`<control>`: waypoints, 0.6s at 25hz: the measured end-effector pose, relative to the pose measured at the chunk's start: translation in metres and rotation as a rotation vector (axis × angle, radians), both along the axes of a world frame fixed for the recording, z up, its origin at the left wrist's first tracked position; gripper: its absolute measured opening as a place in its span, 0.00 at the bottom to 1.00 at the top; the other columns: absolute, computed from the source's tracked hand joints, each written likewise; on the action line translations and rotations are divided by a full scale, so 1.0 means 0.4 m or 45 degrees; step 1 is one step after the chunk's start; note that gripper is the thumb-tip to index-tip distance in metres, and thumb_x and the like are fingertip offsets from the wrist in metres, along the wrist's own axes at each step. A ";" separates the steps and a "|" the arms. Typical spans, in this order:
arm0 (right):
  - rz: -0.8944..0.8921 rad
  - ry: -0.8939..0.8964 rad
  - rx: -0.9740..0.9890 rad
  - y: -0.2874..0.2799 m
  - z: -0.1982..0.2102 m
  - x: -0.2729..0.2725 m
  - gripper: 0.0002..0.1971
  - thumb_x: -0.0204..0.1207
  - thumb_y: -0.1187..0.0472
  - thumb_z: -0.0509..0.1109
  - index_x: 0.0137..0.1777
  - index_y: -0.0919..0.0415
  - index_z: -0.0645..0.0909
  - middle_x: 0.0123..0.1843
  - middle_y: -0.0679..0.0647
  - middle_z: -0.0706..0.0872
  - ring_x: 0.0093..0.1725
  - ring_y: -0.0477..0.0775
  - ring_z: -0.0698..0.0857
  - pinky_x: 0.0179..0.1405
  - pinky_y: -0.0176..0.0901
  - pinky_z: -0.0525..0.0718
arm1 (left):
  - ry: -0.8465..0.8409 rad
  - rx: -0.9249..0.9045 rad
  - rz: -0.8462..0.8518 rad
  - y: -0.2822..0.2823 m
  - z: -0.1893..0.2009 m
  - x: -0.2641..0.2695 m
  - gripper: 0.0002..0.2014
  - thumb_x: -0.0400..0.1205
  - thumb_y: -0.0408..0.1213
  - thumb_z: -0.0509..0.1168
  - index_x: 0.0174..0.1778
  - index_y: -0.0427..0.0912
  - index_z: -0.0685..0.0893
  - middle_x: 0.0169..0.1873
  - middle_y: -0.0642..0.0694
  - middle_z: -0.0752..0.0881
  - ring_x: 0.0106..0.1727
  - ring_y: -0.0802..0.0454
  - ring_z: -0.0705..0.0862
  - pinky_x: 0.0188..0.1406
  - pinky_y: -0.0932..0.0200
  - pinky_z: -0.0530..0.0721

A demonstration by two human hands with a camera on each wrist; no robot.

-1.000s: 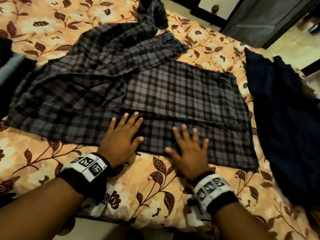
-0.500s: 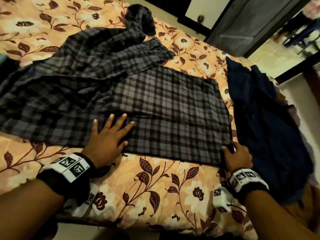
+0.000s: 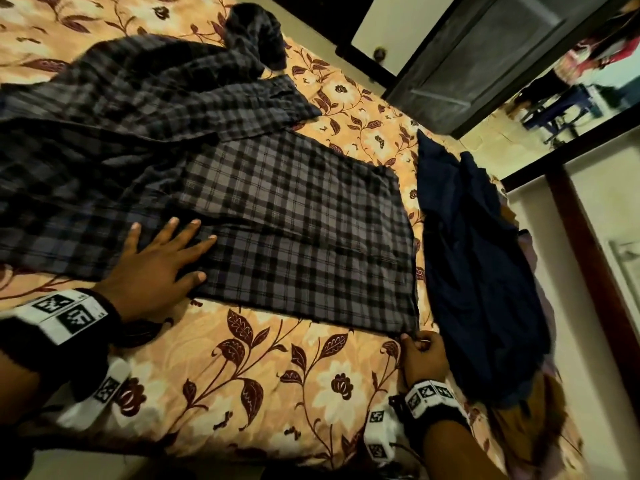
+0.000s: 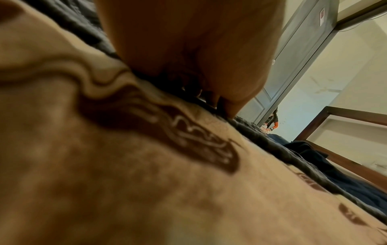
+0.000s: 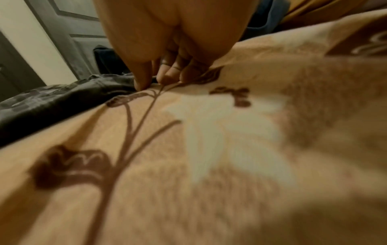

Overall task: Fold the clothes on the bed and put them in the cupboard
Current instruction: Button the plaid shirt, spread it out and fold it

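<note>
A grey and black checked shirt [image 3: 277, 216] lies spread over the floral bedspread [image 3: 263, 382], its far sleeve bunched up at the back. My left hand [image 3: 162, 258] lies flat with spread fingers on the shirt's near hem. My right hand [image 3: 420, 351] has its fingers curled at the shirt's near right corner and pinches the cloth there. In the right wrist view the fingertips [image 5: 142, 86] press down at the edge of the checked shirt [image 5: 62, 97]. The left wrist view shows only my palm [image 4: 188, 49] pressed against the bedspread [image 4: 146, 182].
A dark navy garment [image 3: 478, 265] lies crumpled along the bed's right side, close to my right hand. Beyond the bed stands a grey door [image 3: 485, 57], ajar. A dark wooden frame [image 3: 588, 258] runs along the right wall. The bed's near edge is just below my wrists.
My right hand slid from the middle of the hem to the shirt's right corner and curled onto it. My left hand stayed flat on the hem. The view swung right.
</note>
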State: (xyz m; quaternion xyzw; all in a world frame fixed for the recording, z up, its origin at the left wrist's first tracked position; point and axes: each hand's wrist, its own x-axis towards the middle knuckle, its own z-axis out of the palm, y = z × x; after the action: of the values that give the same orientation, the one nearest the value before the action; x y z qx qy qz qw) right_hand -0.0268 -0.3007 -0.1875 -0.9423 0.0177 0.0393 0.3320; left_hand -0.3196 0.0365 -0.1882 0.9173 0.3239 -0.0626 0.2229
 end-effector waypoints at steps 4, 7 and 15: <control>0.004 0.107 0.148 -0.035 0.005 0.011 0.02 0.77 0.68 0.70 0.46 0.62 0.80 0.38 0.63 0.84 0.33 0.61 0.80 0.34 0.47 0.81 | -0.010 0.001 -0.004 0.010 -0.002 -0.002 0.32 0.86 0.55 0.54 0.83 0.65 0.46 0.81 0.59 0.37 0.83 0.57 0.35 0.55 0.57 0.08; 0.033 0.248 0.247 -0.046 0.019 0.025 0.09 0.76 0.71 0.69 0.52 0.59 0.81 0.37 0.59 0.82 0.31 0.59 0.78 0.32 0.50 0.82 | -0.019 0.031 -0.008 0.011 -0.009 -0.005 0.31 0.86 0.57 0.53 0.82 0.67 0.45 0.80 0.60 0.37 0.79 0.61 0.33 0.54 0.58 0.07; 0.454 0.013 -0.214 -0.061 0.083 0.118 0.13 0.76 0.77 0.62 0.41 0.59 0.82 0.50 0.59 0.80 0.38 0.65 0.85 0.22 0.51 0.87 | -0.052 0.094 -0.009 0.022 -0.038 -0.011 0.30 0.84 0.59 0.52 0.81 0.69 0.45 0.79 0.62 0.38 0.79 0.62 0.35 0.56 0.57 0.07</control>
State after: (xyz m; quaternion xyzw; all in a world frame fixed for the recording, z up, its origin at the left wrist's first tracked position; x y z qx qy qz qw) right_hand 0.0204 -0.3252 -0.1542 -0.9547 -0.1446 0.1008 0.2398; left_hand -0.3238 0.0452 -0.2032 0.9272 0.3179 -0.0328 0.1953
